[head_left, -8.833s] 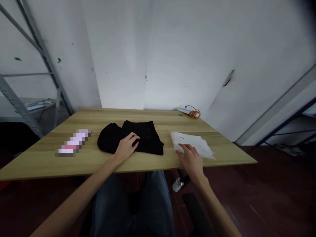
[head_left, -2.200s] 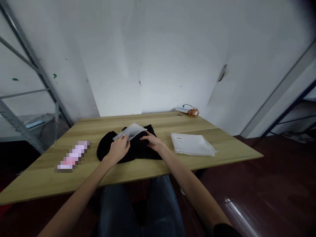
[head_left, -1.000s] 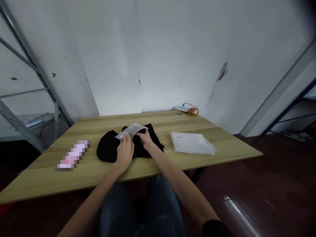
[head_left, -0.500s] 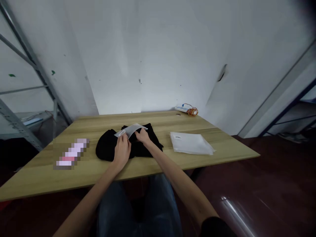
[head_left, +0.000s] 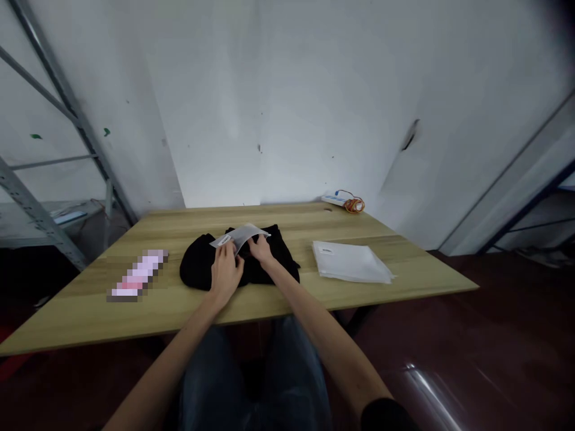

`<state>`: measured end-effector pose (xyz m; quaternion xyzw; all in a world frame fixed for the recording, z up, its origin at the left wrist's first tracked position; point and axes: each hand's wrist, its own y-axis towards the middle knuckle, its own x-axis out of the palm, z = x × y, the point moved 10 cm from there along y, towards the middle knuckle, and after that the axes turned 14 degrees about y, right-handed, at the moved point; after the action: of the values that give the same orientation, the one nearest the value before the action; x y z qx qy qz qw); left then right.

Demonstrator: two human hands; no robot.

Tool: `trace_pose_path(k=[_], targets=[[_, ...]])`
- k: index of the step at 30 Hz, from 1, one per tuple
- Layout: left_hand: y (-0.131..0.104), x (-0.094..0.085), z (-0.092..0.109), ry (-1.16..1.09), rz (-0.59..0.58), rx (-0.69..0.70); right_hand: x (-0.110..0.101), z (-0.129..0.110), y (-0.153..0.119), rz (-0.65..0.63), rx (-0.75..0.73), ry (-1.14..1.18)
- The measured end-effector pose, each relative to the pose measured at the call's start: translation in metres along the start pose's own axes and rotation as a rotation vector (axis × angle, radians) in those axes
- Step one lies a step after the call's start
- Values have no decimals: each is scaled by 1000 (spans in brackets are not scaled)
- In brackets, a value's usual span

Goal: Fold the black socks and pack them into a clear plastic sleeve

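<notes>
A frosted plastic bag [head_left: 246,232] with a small white label lies across black folded fabric [head_left: 196,263] near the table's front edge. My left hand [head_left: 226,269] grips the bag's near edge beside the label, its fingers bent. Just to the right, my right hand [head_left: 261,248] has its fingers closed at the bag's right part, with the fingertips partly hidden under the plastic. The black fabric spreads out beneath both hands.
On the wooden table [head_left: 269,305], a stack of frosted bags [head_left: 353,261] lies to the right and a blurred-out pinkish item [head_left: 139,274] to the left. A power strip [head_left: 335,199] with a coiled orange cable [head_left: 354,205] sits at the back. Metal shelving stands left.
The whole view has shifted slightly, moving the table a little to the right. My left thumb now shows apart from the fingers, and the bag bulges up a little between my hands.
</notes>
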<state>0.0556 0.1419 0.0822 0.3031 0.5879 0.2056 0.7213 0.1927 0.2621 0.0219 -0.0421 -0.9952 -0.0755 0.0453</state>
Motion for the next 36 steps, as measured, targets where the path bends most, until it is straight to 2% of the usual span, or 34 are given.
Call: trace_pose_path(k=[4,9,17,22,25,29,33,36], targets=[[7,2,-5,10,-40,-26,-6,-13,-10,18,-25,-210],[17,16,-4,-18,-83,6,-15,-27,-21,78,-74,-402],[16,17,-1,-7,-69,83,-17,-32,-26,139,-152,-479],[17,19,-1,72,-136,59,-10,-39,-34,39,-203,-512],[19,17,0,91,-148,51,-1,-45,-53,-37,-209,-620],[24,15,1,60,-152,94,5,-61,-83,-70,-256,-766],[29,18,-12,-4,-182,152,-13,-87,-91,4,-392,-908],[32,18,-23,-77,-186,196,-37,-91,-80,30,-431,-989]])
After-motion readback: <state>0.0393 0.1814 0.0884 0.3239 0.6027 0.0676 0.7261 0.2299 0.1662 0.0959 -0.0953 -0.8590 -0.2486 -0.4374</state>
